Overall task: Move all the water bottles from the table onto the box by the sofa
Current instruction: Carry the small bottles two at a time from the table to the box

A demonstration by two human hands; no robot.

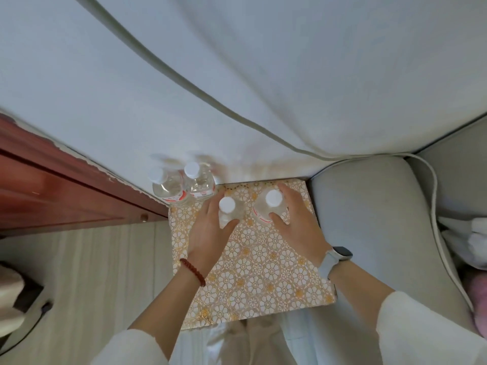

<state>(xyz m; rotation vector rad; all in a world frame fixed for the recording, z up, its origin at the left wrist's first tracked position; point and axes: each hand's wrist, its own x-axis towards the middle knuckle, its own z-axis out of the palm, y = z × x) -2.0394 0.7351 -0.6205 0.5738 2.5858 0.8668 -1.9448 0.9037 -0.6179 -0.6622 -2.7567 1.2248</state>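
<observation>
The box (253,272) has a gold and white flower pattern and stands against the wall beside the grey sofa arm (369,206). Two clear bottles with white caps stand upright at its far left corner: one bottle (168,188) and a second bottle (198,181). My left hand (208,233) is wrapped around a third bottle (228,210) standing on the box. My right hand (295,219) is wrapped around a fourth bottle (271,206) to its right, also upright on the box. The bottles' lower parts are hidden by my fingers.
A red-brown wooden cabinet (66,185) stands left of the box against the white wall (184,75). Pale wood floor (92,272) lies to the left. A dark object (23,299) sits at the lower left. White cloth (469,238) lies on the sofa at right.
</observation>
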